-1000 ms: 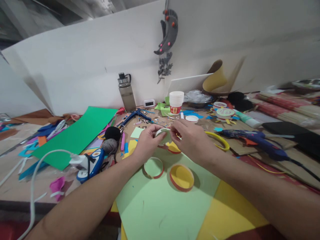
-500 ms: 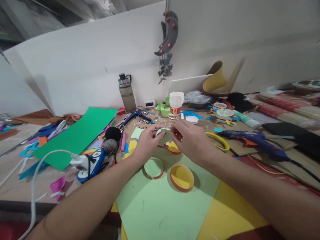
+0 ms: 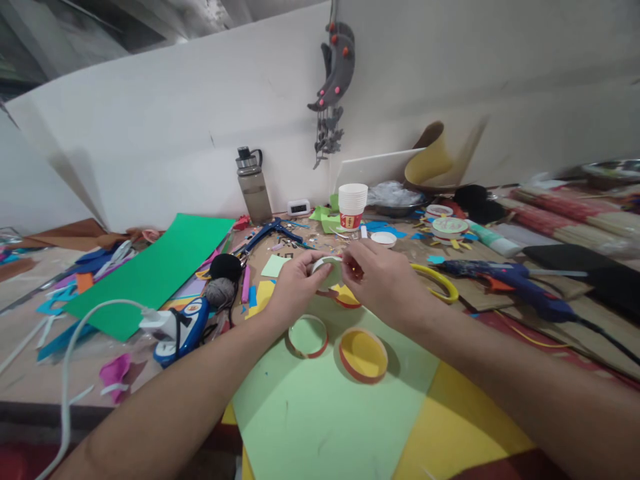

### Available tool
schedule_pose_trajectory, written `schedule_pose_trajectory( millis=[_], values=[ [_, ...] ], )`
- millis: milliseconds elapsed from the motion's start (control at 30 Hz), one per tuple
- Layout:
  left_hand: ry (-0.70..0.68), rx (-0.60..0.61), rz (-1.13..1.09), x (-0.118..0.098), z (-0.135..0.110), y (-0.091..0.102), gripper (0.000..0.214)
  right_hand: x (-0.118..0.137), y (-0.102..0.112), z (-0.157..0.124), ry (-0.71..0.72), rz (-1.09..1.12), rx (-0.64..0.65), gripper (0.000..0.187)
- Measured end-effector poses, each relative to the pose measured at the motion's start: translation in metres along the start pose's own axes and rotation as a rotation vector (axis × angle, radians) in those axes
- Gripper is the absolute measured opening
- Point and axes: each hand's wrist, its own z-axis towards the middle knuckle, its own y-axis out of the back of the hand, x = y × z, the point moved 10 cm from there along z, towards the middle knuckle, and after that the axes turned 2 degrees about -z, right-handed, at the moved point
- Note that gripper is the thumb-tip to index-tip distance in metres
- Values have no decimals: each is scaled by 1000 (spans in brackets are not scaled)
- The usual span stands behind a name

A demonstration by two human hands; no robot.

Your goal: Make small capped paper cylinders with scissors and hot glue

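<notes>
My left hand (image 3: 299,279) grips a small shallow paper ring (image 3: 331,271) with a pale green disc in it, thumb across its face. At the ring's right edge, my right hand (image 3: 380,280) has its fingers pinched together; what is between them is hidden. Below them, a ring with a pale green inside (image 3: 325,349) and a yellow-lined ring (image 3: 369,375), both red-edged, rest on a light green paper sheet (image 3: 335,427). Another yellow piece with a red edge (image 3: 347,297) lies partly behind my right hand.
Behind stand a stack of paper cups (image 3: 353,203), a water bottle (image 3: 254,190) and a small clock (image 3: 299,207). A blue glue gun (image 3: 520,280) and yellow tape roll (image 3: 445,288) lie right. Left are a green sheet (image 3: 155,273), yarn balls (image 3: 226,267) and a power strip (image 3: 183,330).
Both hands stay in nearly the same place. The right fingers shift very slightly at the ring's edge; the rest of the table looks the same.
</notes>
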Motion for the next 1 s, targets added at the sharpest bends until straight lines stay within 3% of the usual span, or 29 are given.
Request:
schedule_pose_trajectory(
  millis=[400,533,767,1000],
  values=[
    [24,32,-57,1,-1,-4,35,-9,-4,3,-110,67,64,7],
    [53,36,-178,6,2,-2,33,-16,-5,5,-146,269,75,6],
    [155,-59,-313,17,5,9,24,-41,-34,-3,-476,769,255,30],
    [134,-24,-257,19,6,8,27,-41,-52,-13,-572,878,357,26]
  ],
)
